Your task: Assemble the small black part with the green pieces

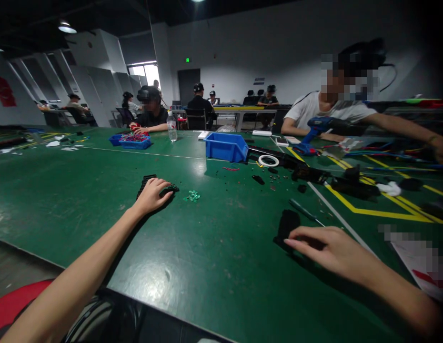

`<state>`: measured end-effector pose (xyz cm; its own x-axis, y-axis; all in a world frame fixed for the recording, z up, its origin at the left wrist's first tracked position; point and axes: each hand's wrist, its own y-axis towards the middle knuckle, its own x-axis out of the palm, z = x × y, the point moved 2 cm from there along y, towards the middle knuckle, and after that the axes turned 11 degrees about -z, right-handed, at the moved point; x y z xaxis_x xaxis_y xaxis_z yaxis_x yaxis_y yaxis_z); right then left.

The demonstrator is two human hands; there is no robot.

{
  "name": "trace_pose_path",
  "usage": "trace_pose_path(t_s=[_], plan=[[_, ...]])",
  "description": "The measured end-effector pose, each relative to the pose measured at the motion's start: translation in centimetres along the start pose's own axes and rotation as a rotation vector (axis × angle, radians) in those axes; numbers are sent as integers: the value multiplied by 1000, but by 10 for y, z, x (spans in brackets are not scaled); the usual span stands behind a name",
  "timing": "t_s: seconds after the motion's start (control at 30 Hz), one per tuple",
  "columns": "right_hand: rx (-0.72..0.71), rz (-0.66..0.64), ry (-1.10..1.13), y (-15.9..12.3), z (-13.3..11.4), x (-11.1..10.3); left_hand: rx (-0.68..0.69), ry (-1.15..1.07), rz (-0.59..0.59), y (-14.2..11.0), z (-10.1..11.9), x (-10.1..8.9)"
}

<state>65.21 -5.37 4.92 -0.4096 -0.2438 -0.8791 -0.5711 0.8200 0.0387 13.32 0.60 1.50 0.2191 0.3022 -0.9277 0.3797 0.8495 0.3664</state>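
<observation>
My left hand (153, 194) reaches over a row of small black parts (147, 181). Its thumb and fingers are apart, with more small black pieces (174, 188) near the fingertips. Just right of it lies a little pile of shiny green bits (192, 196). On the right, my right hand (328, 247) is closed, its thumb and forefinger together at the lower edge of a black plastic-looking piece (288, 223). The piece is too dark to name. Beside it rests a screwdriver (303, 210) with a dark handle.
A blue bin (225, 146), white tape roll (268, 161) and scattered small parts (276, 178) lie ahead. A blue cordless drill (312, 133) stands near a co-worker (314, 109) at right. A bottle (172, 127) and blue trays (135, 143) stand near another person (153, 114).
</observation>
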Motion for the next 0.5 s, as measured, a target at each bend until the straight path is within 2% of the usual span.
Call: trace_pose_path(t_s=[0.1, 0.33, 0.5], plan=[[13, -205, -51, -3, -2, 1, 10, -39, -3, 1, 1, -1], [-3, -261, -74, -1, 2, 13, -50, -77, 70, 2, -5, -5], [-37, -251, -88, -1, -2, 19, -111, -137, 181, -3, 7, -18]])
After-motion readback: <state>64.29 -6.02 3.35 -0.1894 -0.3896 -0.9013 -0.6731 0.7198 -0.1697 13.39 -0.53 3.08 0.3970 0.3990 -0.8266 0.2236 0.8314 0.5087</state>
